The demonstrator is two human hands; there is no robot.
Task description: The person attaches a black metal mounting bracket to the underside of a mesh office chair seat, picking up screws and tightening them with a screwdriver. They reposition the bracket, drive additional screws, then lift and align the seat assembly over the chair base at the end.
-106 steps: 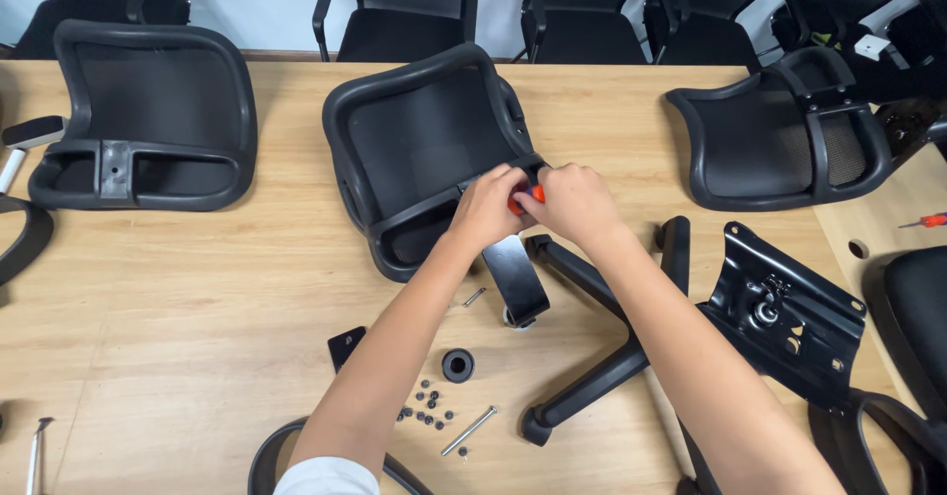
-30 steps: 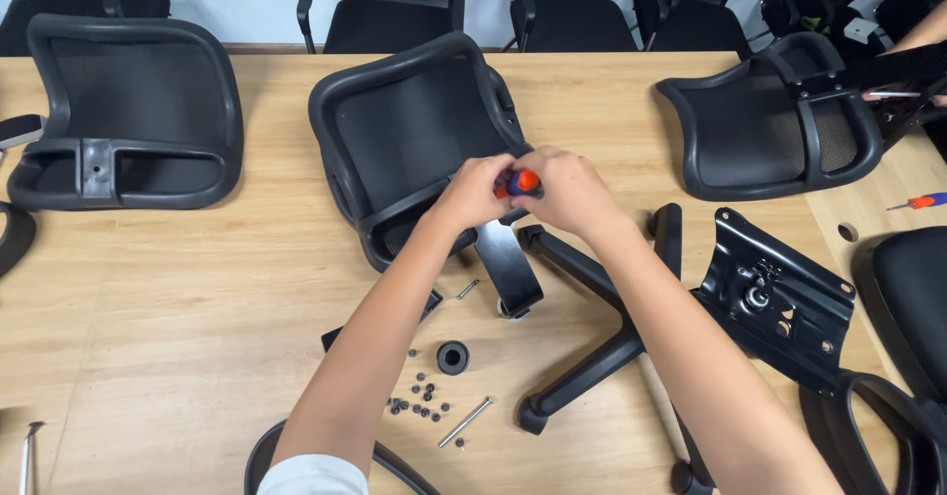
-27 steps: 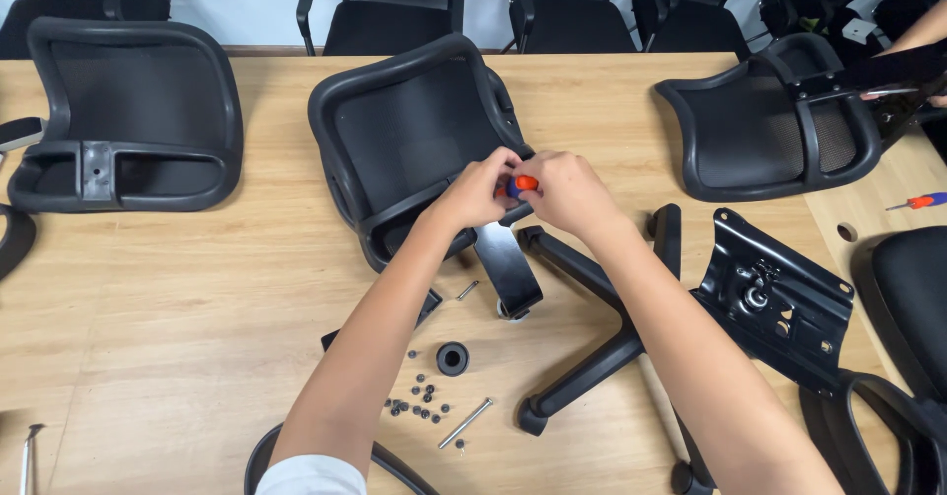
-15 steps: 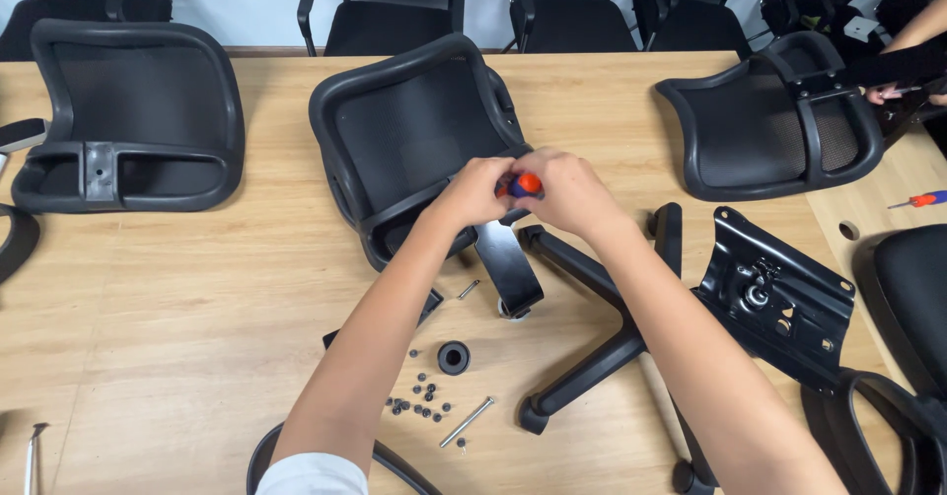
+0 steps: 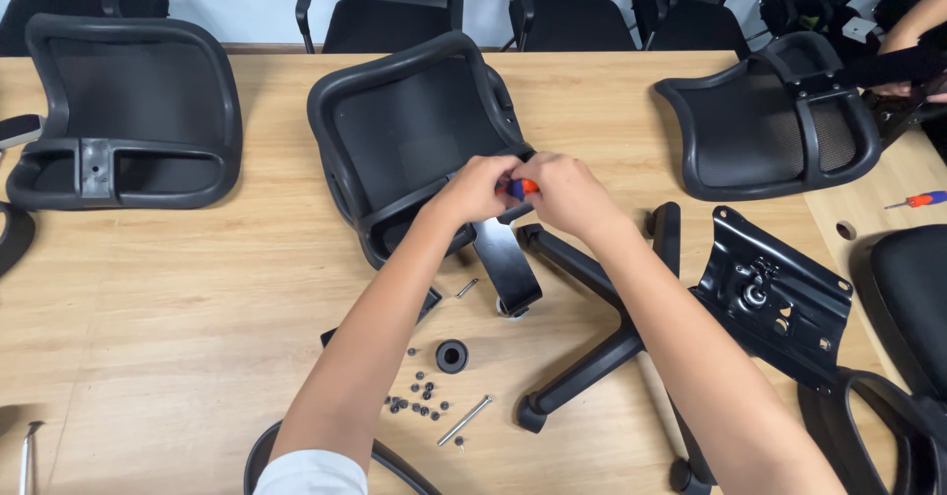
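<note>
Both hands meet at the lower edge of a black mesh chair backrest (image 5: 409, 130) lying on the wooden table (image 5: 178, 288). My left hand (image 5: 473, 187) and my right hand (image 5: 560, 191) close together around a screwdriver with an orange and blue handle (image 5: 520, 188), only partly visible between the fingers. Just below the hands a black bracket plate (image 5: 507, 263) sticks out from the backrest. A black star-shaped chair base (image 5: 612, 327) lies under my right forearm.
Small screws, a black washer (image 5: 451, 355) and a long bolt (image 5: 464, 421) lie near my left arm. A metal seat plate (image 5: 774, 293) sits right. Two more backrests (image 5: 128, 110) (image 5: 769, 125) lie left and right. Another person's hand (image 5: 903, 56) works at the far right, near a second screwdriver (image 5: 917, 200).
My hands stay clasped on the screwdriver at the same spot with only slight finger shifts. The other person's hand at the far right has moved a little.
</note>
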